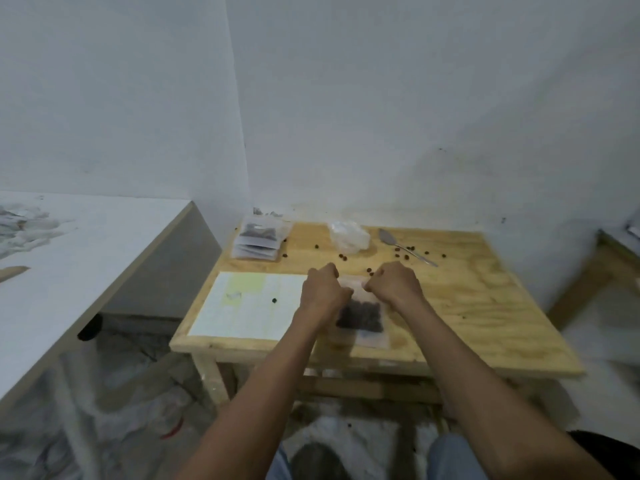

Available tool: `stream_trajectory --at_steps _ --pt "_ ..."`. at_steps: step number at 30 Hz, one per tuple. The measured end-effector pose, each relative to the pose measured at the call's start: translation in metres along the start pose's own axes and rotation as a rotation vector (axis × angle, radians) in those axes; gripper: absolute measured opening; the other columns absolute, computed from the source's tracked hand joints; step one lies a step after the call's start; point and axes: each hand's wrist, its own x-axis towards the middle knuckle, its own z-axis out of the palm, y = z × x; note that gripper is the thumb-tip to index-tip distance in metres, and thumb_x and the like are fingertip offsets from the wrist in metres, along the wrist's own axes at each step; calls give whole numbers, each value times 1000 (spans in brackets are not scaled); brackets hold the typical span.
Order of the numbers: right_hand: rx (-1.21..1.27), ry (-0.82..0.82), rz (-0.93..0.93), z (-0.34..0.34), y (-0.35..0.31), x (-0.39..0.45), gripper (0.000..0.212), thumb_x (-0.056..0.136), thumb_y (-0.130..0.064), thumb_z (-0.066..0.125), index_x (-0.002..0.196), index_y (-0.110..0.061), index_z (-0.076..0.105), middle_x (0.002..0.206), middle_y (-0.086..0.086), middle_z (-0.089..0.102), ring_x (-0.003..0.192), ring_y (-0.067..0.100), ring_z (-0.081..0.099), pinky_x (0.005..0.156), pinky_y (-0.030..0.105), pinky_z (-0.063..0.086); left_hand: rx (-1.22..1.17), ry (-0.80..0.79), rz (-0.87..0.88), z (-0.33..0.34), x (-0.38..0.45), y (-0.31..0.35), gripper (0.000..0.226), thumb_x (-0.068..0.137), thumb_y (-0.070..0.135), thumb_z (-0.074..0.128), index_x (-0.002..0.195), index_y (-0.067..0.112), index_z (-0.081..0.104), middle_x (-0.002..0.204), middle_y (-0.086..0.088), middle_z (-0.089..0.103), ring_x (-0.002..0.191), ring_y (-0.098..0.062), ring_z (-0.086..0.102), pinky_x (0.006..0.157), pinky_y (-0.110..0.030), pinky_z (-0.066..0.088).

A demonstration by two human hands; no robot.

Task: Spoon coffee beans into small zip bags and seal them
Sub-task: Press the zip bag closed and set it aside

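Bag (360,315), centre frame, beans inside; left hand (322,289) and right hand (394,284) pinch its top; sealing in hand; next: press zip fully along

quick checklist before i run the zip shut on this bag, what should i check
1. Both hands on the bag top: ok. Left hand and right hand pinch the upper edge of the zip bag from either side.
2. Beans sit below the zip line: ok, the dark mass lies in the lower half.
3. Bag rests flat on the table: ok.
4. No bean caught in the zip track: cannot tell, the fingers hide it.
5. Spoon out of the way: ok, lying at the far side, apart from the hands.
6. Table free of stray beans: not ok, loose beans lie scattered near the spoon.
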Motion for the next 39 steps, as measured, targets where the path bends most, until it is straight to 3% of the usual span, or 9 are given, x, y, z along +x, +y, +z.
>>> stream_trajectory --at_steps 4,8,13,20,23,27,30,33,39 --pt "-50 -20 51 6 19 -26 11 87 -20 70 95 -12 68 91 7 68 79 23 66 55 29 46 50 -42 -7 8 -24 11 35 88 25 74 118 17 57 122 -10 55 100 -28 62 81 -35 53" --pt "24 -14 52 6 18 -38 7 86 -18 71 91 -13 71 90 6 71 82 24 69 68 36 59 -57 -20 -67 11 -33 14 28 85 15 76 108 20 60 120 -10 59 96 -26 65 72 -31 52" --pt "277 32 52 -2 26 -38 9 88 -8 67 88 -15 73 89 0 69 82 17 63 80 37 59 -324 -30 -129 5 -34 10 21 86 2 72 103 15 69 86 -7 69 76 -17 68 56 -25 53" --pt "647 43 -290 -21 -6 -37 16 89 -9 75 99 -21 75 102 -11 69 93 5 63 66 18 48 -625 105 83 -47 -23 8 24 86 -5 72 101 13 73 95 -5 67 85 -17 66 63 -23 51" --pt "773 23 -385 -23 -38 -35 23 89 -4 74 101 -23 75 103 -10 68 98 9 64 77 24 55 -687 134 157 -85 -19 3 29 83 -7 73 102 15 73 95 -5 67 74 -7 65 61 -19 49" --pt "868 17 -436 -16 -82 -32 30 91 1 68 102 -26 74 104 -9 69 95 5 63 72 19 53 -783 203 147 -133 -13 -22 23 93 5 69 113 17 70 96 -16 76 73 -16 69 66 -31 57" --pt "932 -1 -467 -12 -107 -31 29 91 2 65 103 -23 75 95 -5 68 82 1 62 66 15 50 -597 281 -44 -151 -8 -65 17 93 10 70 109 11 65 99 -23 74 68 -21 66 60 -34 55" --pt "972 -32 -497 -3 -125 -28 33 89 4 66 97 -27 75 89 0 68 82 11 64 70 20 52 -267 268 -250 -152 -9 -108 32 85 9 75 114 8 63 104 -20 70 87 -29 68 67 -36 56" --pt "989 -80 -508 10 -144 -29 34 87 3 67 93 -29 77 94 5 71 90 18 66 75 28 51 -5 221 -392 -129 -15 -133 24 85 15 77 95 8 57 100 -13 68 86 -31 68 66 -36 56"
